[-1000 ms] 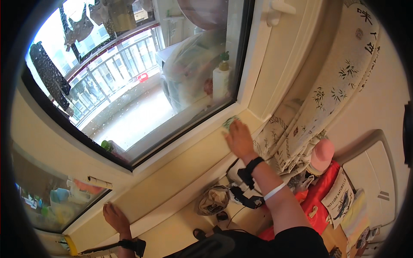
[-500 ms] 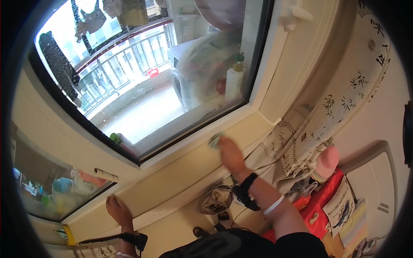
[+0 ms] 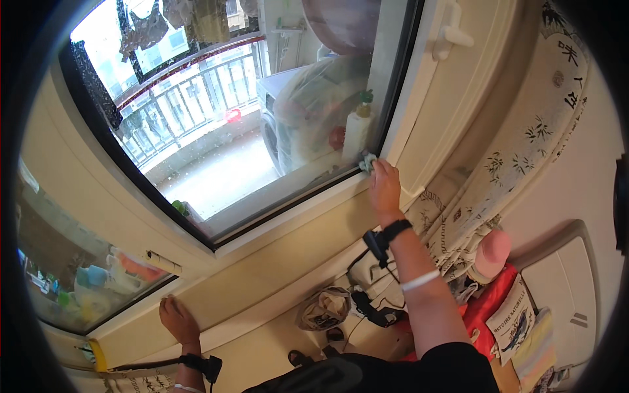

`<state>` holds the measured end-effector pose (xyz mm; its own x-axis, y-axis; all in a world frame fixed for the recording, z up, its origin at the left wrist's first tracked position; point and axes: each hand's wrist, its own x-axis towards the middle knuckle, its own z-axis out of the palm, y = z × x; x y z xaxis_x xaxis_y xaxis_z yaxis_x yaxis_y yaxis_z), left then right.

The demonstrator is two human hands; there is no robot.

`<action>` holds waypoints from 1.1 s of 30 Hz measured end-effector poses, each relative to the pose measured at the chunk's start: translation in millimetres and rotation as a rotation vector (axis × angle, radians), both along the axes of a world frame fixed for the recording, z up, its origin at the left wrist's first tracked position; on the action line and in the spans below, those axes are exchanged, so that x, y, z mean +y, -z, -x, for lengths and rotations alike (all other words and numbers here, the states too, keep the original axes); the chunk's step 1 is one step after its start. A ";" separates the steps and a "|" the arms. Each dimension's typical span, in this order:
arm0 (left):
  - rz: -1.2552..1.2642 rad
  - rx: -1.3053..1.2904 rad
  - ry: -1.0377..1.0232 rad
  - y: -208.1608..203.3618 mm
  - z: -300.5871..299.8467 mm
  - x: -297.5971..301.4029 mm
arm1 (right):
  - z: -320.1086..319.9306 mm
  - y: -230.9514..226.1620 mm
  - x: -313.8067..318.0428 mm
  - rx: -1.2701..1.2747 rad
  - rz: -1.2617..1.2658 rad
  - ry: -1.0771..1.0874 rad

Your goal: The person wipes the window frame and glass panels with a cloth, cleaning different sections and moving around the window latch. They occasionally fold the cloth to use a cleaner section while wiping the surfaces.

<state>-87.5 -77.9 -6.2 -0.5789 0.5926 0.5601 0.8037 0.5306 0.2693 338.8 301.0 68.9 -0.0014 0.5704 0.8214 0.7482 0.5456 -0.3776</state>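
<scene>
A small crumpled pale-green cloth (image 3: pixel 367 162) is pinched in the fingers of my right hand (image 3: pixel 385 187). It touches the lower right corner of the window (image 3: pixel 275 157), where the glass meets the black seal and white frame. My left hand (image 3: pixel 178 321) lies on the cream windowsill (image 3: pixel 282 259) at the lower left, fingers resting on the surface and nothing held. Beyond the glass, a white pump bottle (image 3: pixel 358 131) stands close to the cloth. Each wrist wears a black strapped device.
A white window handle (image 3: pixel 453 36) juts out at upper right. Patterned curtains (image 3: pixel 504 164) hang at the right, beside a pink cap-like item (image 3: pixel 495 247) and a folded pale chair (image 3: pixel 563 288). Below the sill stands a bag (image 3: pixel 324 308). At far left is a second pane (image 3: pixel 85 262).
My right hand has moved up and to the right with the cloth, from the sill to the window's lower right corner. My left hand stays in place on the sill.
</scene>
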 end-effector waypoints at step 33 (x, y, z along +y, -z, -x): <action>0.022 -0.062 -0.068 -5.4 -10.1 1.0 | 231.5 9.3 -173.0 -0.063 0.292 -0.642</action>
<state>-77.4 -77.0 -0.9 -0.6518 0.5620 0.5092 0.7474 0.5898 0.3057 107.3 128.0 59.5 -0.4537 0.6381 0.6221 0.3377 0.7691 -0.5427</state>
